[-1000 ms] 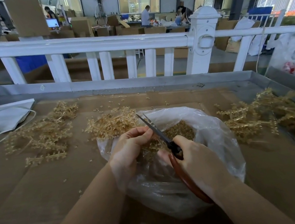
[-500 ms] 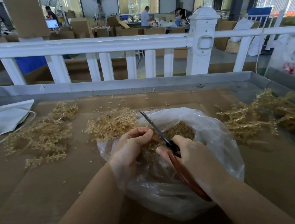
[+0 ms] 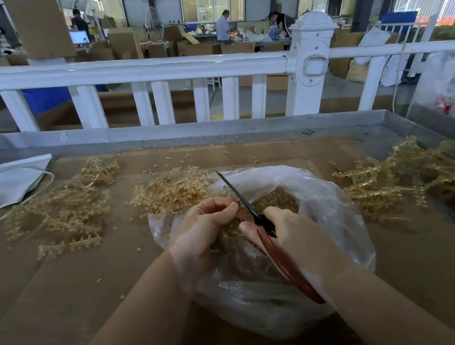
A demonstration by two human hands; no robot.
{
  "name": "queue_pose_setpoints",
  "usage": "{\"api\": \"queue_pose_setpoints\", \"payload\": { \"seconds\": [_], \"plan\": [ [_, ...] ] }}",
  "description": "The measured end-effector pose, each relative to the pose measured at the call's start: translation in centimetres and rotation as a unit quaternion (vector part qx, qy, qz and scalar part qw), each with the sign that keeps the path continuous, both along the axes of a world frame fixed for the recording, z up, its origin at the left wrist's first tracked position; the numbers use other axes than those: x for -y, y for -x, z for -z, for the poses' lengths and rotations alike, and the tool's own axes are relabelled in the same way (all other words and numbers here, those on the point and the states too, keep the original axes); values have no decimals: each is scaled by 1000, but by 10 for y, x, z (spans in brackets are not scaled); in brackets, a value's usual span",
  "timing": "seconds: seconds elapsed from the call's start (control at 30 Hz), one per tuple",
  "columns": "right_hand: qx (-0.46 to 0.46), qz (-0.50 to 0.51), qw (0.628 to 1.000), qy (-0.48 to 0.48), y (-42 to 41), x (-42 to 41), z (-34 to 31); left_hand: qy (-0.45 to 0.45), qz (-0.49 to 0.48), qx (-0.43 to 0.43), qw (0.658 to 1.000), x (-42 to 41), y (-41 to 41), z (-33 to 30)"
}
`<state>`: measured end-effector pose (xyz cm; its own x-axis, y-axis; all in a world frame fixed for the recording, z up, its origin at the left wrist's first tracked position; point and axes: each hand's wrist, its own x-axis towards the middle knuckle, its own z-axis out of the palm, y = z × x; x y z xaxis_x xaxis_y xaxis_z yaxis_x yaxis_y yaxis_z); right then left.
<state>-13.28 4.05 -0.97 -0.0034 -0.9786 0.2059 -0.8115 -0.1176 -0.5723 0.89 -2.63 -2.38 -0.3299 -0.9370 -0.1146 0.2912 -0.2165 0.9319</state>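
Note:
A clear plastic bag (image 3: 329, 215) lies open on the cardboard-covered table, with small tan plastic pieces (image 3: 279, 199) inside. My right hand (image 3: 294, 236) grips red-handled scissors (image 3: 287, 267), whose dark blades are closed and point up and to the left over the bag's mouth. My left hand (image 3: 203, 230) pinches a tan plastic sprig at the blades, just above the bag; the sprig is mostly hidden by my fingers.
Piles of tan plastic sprigs lie at the left (image 3: 64, 211), the middle (image 3: 169, 191) and the right (image 3: 418, 170) of the table. White bags (image 3: 2, 185) lie at the far left. A white railing (image 3: 202, 68) runs behind the table's metal rim (image 3: 243, 127).
The scissor blades, slightly apart a second ago, have closed. Both hands stay over the bag in nearly the same place.

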Motion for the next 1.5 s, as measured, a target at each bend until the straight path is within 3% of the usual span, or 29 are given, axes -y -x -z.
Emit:
{"api": "queue_pose_setpoints", "payload": {
  "seconds": [0.4, 0.67, 0.8, 1.1, 1.4, 1.5],
  "plan": [
    [-4, 4, 1000, -14, 2, -2, -4, 1, -8, 15, 1000, -1, 2, 2],
    [6, 22, 996, 84, 4, -5, -14, -9, -28, -5, 1000, -7, 5, -3],
    [45, 14, 995, 84, 3, -2, -11, -2, -27, -13, 1000, -8, 6, -4],
    [274, 17, 959, 72, 15, 1, -32, 63, -82, -46, 994, -11, 1, 6],
    [460, 5, 887, 46, 29, 6, -43, 48, -146, -21, 988, -15, 3, -3],
    [526, -7, 849, 53, 31, 10, -44, 33, -141, -70, 987, -18, 8, -14]
  ]
}}
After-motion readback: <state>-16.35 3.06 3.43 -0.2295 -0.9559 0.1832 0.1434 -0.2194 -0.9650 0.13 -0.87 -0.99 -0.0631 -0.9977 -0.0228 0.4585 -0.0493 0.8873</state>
